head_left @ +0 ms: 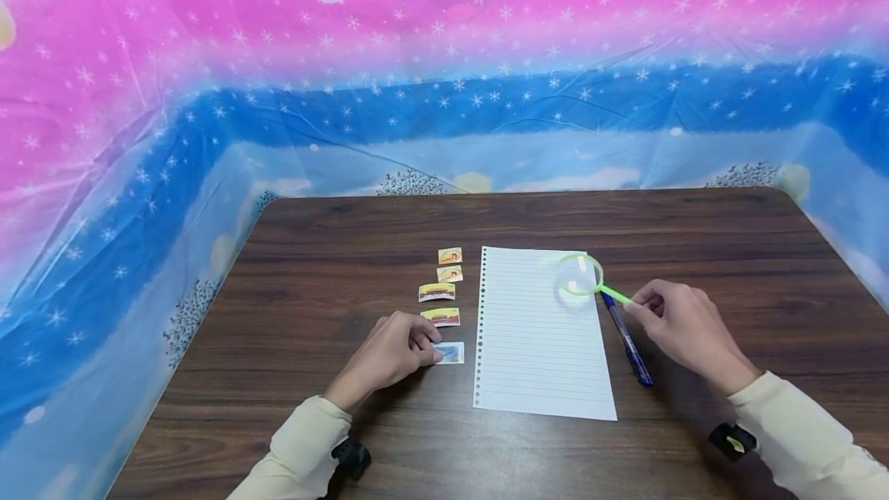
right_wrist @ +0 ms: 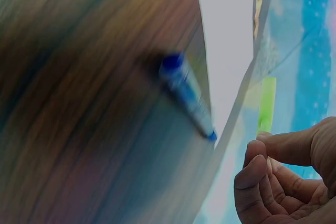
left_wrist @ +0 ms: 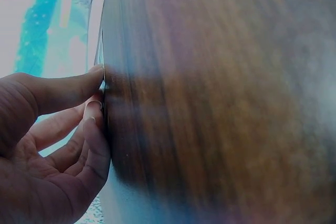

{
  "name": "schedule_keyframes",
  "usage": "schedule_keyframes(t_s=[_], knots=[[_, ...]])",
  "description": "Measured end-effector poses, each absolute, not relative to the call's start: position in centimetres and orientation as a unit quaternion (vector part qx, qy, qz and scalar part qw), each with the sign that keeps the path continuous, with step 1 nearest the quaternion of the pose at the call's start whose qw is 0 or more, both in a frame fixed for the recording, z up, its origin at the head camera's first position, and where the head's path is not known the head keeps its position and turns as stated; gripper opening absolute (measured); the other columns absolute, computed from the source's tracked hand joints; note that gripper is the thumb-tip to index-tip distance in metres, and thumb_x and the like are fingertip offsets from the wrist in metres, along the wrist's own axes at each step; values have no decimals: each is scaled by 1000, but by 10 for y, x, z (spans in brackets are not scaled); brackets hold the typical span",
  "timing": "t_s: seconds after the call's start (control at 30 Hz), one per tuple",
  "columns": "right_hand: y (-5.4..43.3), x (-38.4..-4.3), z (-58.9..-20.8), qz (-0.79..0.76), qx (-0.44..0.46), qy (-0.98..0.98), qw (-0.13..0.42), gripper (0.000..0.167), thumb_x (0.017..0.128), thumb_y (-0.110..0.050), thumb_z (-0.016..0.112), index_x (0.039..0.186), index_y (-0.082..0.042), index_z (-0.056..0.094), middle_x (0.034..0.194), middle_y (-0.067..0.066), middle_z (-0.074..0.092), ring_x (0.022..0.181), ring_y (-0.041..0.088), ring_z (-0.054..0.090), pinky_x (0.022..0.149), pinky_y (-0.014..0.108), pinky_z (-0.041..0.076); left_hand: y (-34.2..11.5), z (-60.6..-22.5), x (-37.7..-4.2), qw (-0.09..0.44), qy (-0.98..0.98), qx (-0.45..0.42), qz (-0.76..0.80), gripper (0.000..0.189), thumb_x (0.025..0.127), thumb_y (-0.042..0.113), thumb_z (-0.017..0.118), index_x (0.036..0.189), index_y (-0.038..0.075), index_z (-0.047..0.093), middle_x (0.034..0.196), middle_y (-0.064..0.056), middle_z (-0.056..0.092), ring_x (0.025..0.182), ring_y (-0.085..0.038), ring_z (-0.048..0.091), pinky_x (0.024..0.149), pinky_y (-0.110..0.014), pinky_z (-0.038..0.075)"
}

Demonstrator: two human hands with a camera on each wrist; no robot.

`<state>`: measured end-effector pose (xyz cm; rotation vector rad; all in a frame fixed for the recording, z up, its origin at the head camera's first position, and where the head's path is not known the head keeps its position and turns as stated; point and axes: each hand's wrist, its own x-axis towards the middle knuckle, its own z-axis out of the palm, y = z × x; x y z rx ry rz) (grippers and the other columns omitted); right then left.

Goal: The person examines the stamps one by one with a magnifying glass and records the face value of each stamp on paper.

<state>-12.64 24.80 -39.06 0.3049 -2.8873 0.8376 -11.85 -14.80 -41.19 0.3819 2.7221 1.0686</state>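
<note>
In the head view, my right hand (head_left: 681, 326) pinches the green handle of a magnifying glass (head_left: 614, 294). Its round lens is raised over the upper right corner of a lined sheet of paper (head_left: 535, 330). The right wrist view shows the green handle (right_wrist: 267, 104) between thumb and fingers. Left of the paper, my left hand (head_left: 392, 349) pinches the left end of a blue stamp (head_left: 451, 353) with thumb and fingertips, low at the tabletop. Above it, two yellow-and-red stamps (head_left: 441, 318) and two orange stamps (head_left: 450, 256) lie in a column.
A blue pen (head_left: 628, 342) lies along the paper's right edge, near my right hand. The dark wooden table (head_left: 312, 253) is backed by a pink and blue snowflake cloth (head_left: 430, 99). Both wrists wear black straps.
</note>
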Motion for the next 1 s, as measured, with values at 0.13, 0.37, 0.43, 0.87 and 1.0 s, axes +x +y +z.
schedule_keyframes(t_s=[0.13, 0.37, 0.43, 0.87, 1.0], knots=[[264, -132, -393, 270, 92, -955, 78, 11, 95, -8, 70, 92, 3, 71, 75, 5, 66, 58, 15, 50, 50, 29, 38, -148, -412, -119, 95, 920, 126, 358, 11, 82, 8, 83, 88, 11, 74, 73, 7, 65, 67, -6, 59, 65, -28, 50], [287, -140, -400, 254, 59, -961, 87, 12, 93, -8, 70, 90, 4, 71, 75, 8, 66, 60, 17, 53, 54, 32, 41, -149, -412, -119, 100, 922, 120, 355, 11, 83, 9, 83, 88, 11, 74, 73, 7, 65, 68, -7, 59, 65, -29, 50], [293, -141, -403, 252, 53, -962, 87, 13, 93, -8, 70, 89, 4, 71, 74, 8, 66, 59, 17, 53, 53, 32, 40, -148, -412, -119, 100, 922, 121, 355, 11, 83, 9, 83, 88, 11, 73, 73, 7, 65, 68, -7, 59, 65, -29, 50], [314, -145, -413, 244, 10, -968, 60, 17, 96, -9, 66, 92, 7, 70, 75, 11, 65, 59, 19, 50, 51, 32, 39, -147, -410, -118, 103, 920, 118, 359, 11, 83, 8, 83, 88, 10, 73, 73, 6, 65, 68, -7, 58, 66, -29, 49], [316, -147, -417, 240, 3, -969, 52, 18, 96, -10, 67, 91, 7, 71, 74, 10, 65, 59, 19, 50, 52, 32, 38, -146, -411, -118, 103, 920, 118, 359, 11, 82, 7, 83, 88, 10, 73, 73, 6, 65, 68, -7, 58, 66, -29, 50]])
